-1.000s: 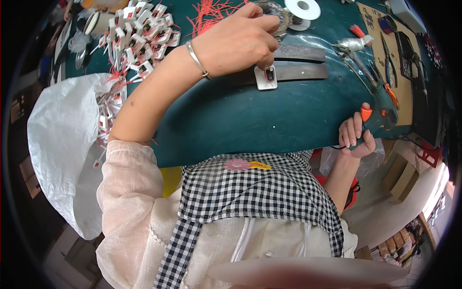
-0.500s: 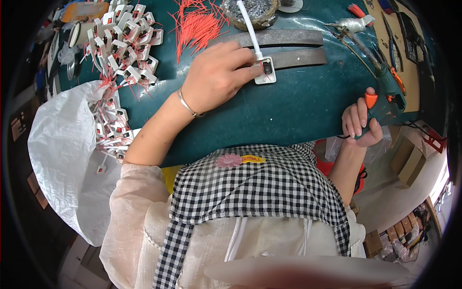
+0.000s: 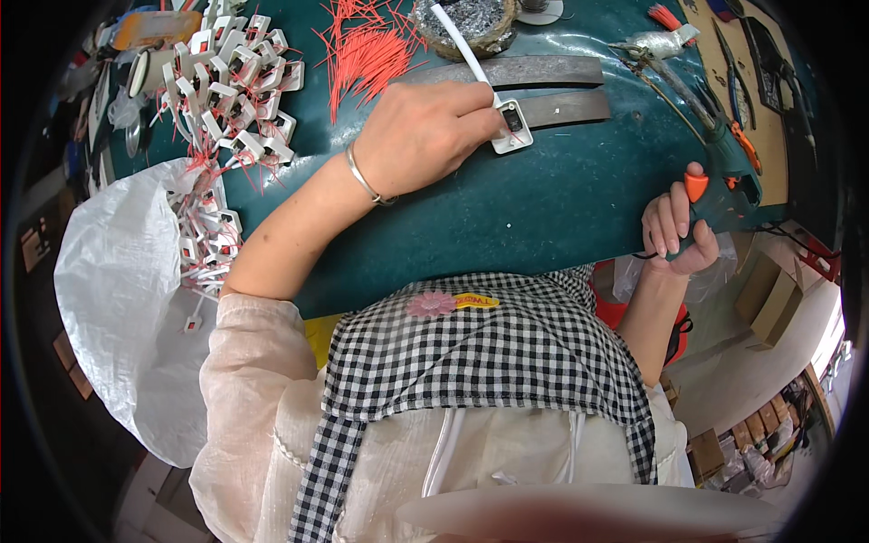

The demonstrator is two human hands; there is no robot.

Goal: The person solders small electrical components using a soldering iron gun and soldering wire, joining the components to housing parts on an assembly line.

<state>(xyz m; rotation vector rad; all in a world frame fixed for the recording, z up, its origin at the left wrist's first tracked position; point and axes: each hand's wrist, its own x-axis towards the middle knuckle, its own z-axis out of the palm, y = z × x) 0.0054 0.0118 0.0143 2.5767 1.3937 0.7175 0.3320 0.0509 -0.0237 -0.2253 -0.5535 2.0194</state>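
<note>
In the head view, the left hand (image 3: pixel 424 136) rests knuckles-up on the dark green table (image 3: pixel 507 226), its fingers curled down and pinching a small white rectangular housing (image 3: pixel 512 127) at the fingertips. A white cord (image 3: pixel 463 47) runs from that housing up and away, past the hand toward the far edge. A thin metal bangle (image 3: pixel 364 181) circles the wrist. Two flat grey metal strips (image 3: pixel 543 71) lie just beyond the fingers, the housing touching the nearer one.

The right hand (image 3: pixel 677 231) is at the table's near right edge, fingers wrapped closed around the handle of a teal glue gun (image 3: pixel 724 172) with an orange trigger; its nozzle points up and away over the table.

Beyond the left hand lies a loose scatter of thin red wires (image 3: pixel 367 50). Further out to the hand's left sits a heap of white housings (image 3: pixel 235 77), some spilling toward a white woven sack (image 3: pixel 127 299) hanging beside the forearm. A round dish of grey material (image 3: pixel 471 18) is at the far edge.
</note>
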